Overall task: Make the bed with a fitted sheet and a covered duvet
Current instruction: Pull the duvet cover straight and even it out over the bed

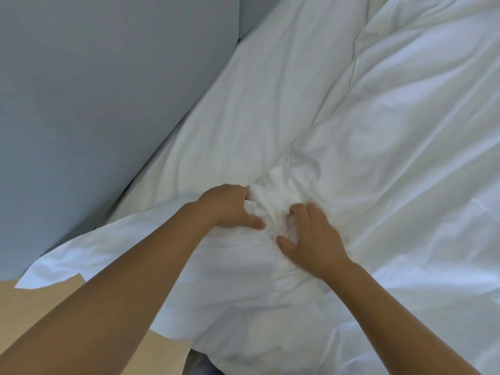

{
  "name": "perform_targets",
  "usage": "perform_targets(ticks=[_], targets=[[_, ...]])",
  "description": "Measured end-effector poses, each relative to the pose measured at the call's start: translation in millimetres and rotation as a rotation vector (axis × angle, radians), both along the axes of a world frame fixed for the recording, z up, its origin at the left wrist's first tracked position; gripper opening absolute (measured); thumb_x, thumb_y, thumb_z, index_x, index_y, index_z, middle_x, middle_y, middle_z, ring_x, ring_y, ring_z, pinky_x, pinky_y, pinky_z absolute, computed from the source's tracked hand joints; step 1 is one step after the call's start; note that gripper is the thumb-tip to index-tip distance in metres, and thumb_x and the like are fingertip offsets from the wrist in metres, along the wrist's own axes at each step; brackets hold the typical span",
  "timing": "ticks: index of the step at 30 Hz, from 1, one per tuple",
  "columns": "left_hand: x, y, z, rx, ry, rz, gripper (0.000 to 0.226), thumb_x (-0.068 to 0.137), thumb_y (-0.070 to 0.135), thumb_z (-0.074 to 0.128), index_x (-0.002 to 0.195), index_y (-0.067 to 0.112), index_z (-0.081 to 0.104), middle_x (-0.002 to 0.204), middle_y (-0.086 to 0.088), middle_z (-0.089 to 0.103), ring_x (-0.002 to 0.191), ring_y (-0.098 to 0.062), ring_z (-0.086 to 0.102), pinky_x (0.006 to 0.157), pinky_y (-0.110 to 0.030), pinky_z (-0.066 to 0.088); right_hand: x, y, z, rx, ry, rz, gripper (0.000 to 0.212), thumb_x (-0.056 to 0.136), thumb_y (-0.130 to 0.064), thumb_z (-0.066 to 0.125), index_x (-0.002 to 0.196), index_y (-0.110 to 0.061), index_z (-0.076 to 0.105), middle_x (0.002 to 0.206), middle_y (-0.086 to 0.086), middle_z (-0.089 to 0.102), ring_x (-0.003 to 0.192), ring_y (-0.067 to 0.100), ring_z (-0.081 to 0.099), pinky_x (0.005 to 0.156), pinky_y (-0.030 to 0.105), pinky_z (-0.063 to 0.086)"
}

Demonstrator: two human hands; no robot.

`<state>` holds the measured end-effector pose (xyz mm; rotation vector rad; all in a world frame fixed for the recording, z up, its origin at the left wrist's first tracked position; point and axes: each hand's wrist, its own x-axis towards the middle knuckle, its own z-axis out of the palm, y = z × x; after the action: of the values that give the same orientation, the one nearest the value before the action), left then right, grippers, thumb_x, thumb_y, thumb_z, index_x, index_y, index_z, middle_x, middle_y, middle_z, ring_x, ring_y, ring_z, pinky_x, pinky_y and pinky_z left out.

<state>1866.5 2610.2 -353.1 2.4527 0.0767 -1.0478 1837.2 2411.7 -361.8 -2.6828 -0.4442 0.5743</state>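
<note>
Inside bunched duvet (pixel 281 193), fingers (pixel 304 212) half-hidden

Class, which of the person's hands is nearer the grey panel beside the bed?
Left. The left hand grips the bunched cover toward the grey panel; the right hand grips it farther away.

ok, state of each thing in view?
left hand: fingers curled, gripping bunched duvet
right hand: fingers dug in, gripping the same bunch
duvet: spread on the bed, wrinkled, gathered between the hands
sheet: lying flat, lightly creased
</note>
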Motion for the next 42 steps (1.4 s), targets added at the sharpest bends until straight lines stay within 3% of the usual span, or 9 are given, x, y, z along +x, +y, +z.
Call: perform_targets(ticks=[3, 6, 13, 17, 21, 24, 30, 36, 42], targets=[[-8.2, 9.2, 9.1, -0.074, -0.047, 0.061, 0.042, 0.07, 0.045, 0.073, 0.103, 0.025, 0.057, 0.096, 0.009, 0.06, 0.083, -0.011, 0.056, 0.065, -0.025, 0.045, 22.7, -3.6, 0.7, -0.111, -0.207, 0.156, 0.085, 0.065, -0.036, 0.077, 0.138, -0.013, 0.043, 0.133, 0.021, 0.045, 0.122, 0.041, 0.042, 0.096, 0.05, 0.034], [-19.3, 28.7, 22.9, -0.122, -0.141, 0.169, 0.021, 0.074, 0.029, 0.072, 0.082, 0.023, 0.054, 0.081, 0.009, 0.058, 0.072, -0.01, 0.054, 0.058, -0.024, 0.042, 44.1, -6.7, 3.1, -0.254, -0.164, 0.183, 0.074, 0.081, -0.048, 0.062, 0.144, -0.025, 0.032, 0.151, 0.011, 0.025, 0.14, 0.028, 0.018, 0.109, 0.049, 0.006], [-17.0, 70.5, 97.1, -0.276, -0.585, 0.351, 0.032, 0.074, 0.013, 0.074, 0.059, 0.01, 0.046, 0.053, 0.008, 0.04, 0.048, -0.004, 0.037, 0.047, -0.02, 0.03, 73.5, 43.8, 64.4, 0.094, -0.504, 0.009, 0.006, 0.085, -0.009, 0.053, 0.087, -0.005, 0.049, 0.074, 0.012, 0.053, 0.065, 0.032, 0.052, 0.052, 0.032, 0.027], [-9.5, 100.8, 129.0, -0.217, -0.937, 0.429, 0.024, 0.068, 0.031, 0.068, 0.07, 0.02, 0.047, 0.053, 0.017, 0.048, 0.046, 0.001, 0.04, 0.041, -0.009, 0.028, 87.5, 85.7, 97.7, 0.481, -0.859, -0.116, 0.031, 0.07, 0.002, 0.055, 0.074, -0.017, 0.031, 0.061, -0.002, 0.033, 0.049, 0.018, 0.033, 0.045, 0.018, 0.017], [-30.9, 103.5, 37.5, 0.216, -0.623, 0.333, 0.021, 0.087, 0.035, 0.062, 0.087, 0.015, 0.056, 0.084, -0.01, 0.067, 0.08, -0.034, 0.06, 0.063, -0.036, 0.044, 65.1, 107.9, 30.6, 0.182, -0.568, -0.065, 0.019, 0.067, 0.011, 0.056, 0.079, -0.004, 0.054, 0.074, 0.015, 0.053, 0.066, 0.029, 0.051, 0.06, 0.032, 0.03], [-54.8, 77.6, -34.2, 0.382, -0.308, 0.159, 0.031, 0.094, 0.037, 0.048, 0.111, 0.011, 0.047, 0.109, -0.009, 0.058, 0.098, -0.03, 0.056, 0.069, -0.033, 0.036, 20.6, 99.7, -32.7, -0.081, -0.208, 0.014, 0.025, 0.085, 0.0, 0.055, 0.11, 0.001, 0.057, 0.107, 0.017, 0.057, 0.101, 0.033, 0.054, 0.09, 0.037, 0.037], [-67.1, 28.3, -60.4, 0.381, -0.474, 0.261, 0.022, 0.089, 0.013, 0.043, 0.109, 0.006, 0.046, 0.112, -0.011, 0.05, 0.1, -0.028, 0.048, 0.08, -0.035, 0.03, -26.7, 62.5, -55.2, -0.177, -0.093, 0.114, 0.05, 0.093, -0.022, 0.051, 0.139, -0.005, 0.043, 0.145, 0.016, 0.041, 0.136, 0.032, 0.035, 0.113, 0.048, 0.016], [-89.3, -9.2, -38.8, 0.215, -0.559, 0.226, 0.065, 0.087, 0.019, 0.051, 0.144, 0.003, 0.023, 0.148, -0.016, 0.024, 0.139, -0.031, 0.017, 0.115, -0.046, 0.011, -65.4, 7.8, -29.8, -0.259, -0.019, 0.114, 0.059, 0.095, -0.042, 0.04, 0.146, -0.014, 0.031, 0.151, 0.01, 0.031, 0.141, 0.028, 0.023, 0.115, 0.047, 0.009], [-132.7, -100.1, -46.4, 0.068, -0.299, 0.035, 0.07, 0.082, 0.059, 0.054, 0.135, 0.015, 0.041, 0.13, -0.005, 0.045, 0.121, -0.026, 0.04, 0.096, -0.036, 0.03, -131.5, -76.1, -2.6, -0.346, -0.032, -0.006, 0.064, 0.083, -0.05, 0.036, 0.124, -0.009, 0.061, 0.128, 0.016, 0.058, 0.118, 0.038, 0.055, 0.096, 0.057, 0.038]])
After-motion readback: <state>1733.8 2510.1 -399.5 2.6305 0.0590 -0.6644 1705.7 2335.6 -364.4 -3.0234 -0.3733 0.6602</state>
